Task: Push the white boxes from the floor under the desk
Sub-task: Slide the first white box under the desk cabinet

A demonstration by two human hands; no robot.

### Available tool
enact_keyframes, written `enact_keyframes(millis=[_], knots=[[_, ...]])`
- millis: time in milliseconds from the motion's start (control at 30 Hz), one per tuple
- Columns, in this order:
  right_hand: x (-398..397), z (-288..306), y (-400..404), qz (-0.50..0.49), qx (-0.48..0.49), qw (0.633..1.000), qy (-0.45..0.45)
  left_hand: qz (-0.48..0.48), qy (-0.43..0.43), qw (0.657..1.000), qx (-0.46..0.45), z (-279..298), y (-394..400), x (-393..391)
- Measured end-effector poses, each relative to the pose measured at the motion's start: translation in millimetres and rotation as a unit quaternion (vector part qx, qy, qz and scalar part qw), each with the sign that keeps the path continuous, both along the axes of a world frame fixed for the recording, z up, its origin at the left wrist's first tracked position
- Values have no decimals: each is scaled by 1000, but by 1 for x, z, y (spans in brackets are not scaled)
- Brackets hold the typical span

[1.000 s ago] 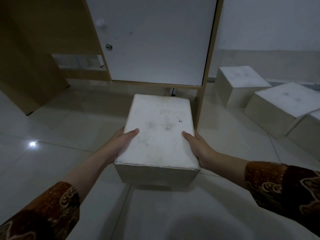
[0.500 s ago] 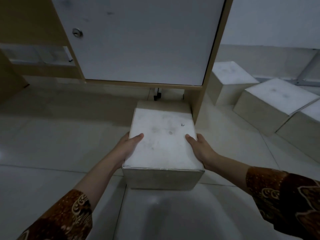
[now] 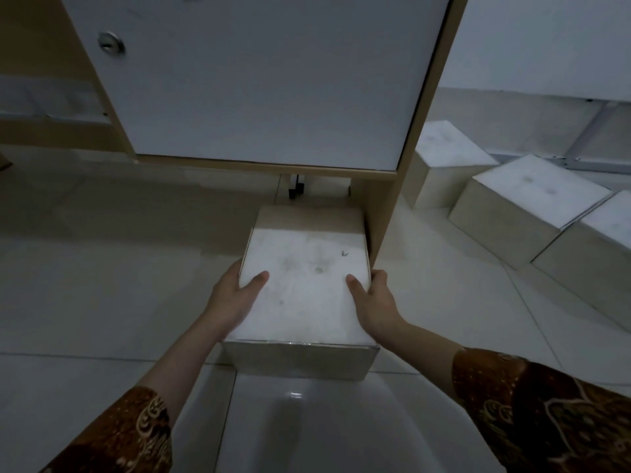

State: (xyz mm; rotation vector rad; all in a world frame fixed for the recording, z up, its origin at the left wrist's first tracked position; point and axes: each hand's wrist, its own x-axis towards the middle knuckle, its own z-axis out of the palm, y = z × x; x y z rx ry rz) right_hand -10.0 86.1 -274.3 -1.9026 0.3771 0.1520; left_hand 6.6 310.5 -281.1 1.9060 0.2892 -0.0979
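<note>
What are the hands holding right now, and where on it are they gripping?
Both hold the white box on the floor: left hand on its left side, right hand on its right side, thumbs resting on top.

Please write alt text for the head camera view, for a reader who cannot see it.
Two hands, left hand and right hand, grip a white box on the floor, its far end under the desk. Three more boxes sit to the right.

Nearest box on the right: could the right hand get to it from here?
Probably yes, once it lets go. The right hand is gripping the box being pushed, and only bare floor shows between it and the nearest box, right of the desk panel.
</note>
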Motion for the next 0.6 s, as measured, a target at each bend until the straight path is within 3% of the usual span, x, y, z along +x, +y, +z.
enact_keyframes(millis=[67, 167, 233, 333, 433, 500, 600], knots=[[-6, 1, 3, 12, -37, 999, -37, -3, -54, 995, 78, 0, 0, -6], [-26, 0, 6, 94, -161, 978, -98, -74, -91, 963, 244, 1, -3, -19], [-46, -3, 6, 170, -270, 939, -130, -125, -79, 936, 320, 1, -6, -37], [-65, -3, 0, 283, -399, 859, -150, -202, -128, 859, 452, -1, -6, -63], [-66, -3, -12, 353, -500, 765, -200, -251, -177, 791, 529, -5, -4, -76], [-62, -4, -15, 366, -535, 737, -193, -262, -166, 761, 570, -7, -7, -76], [-58, -5, -13, 369, -547, 724, -201, -262, -153, 752, 586, -6, -10, -69]])
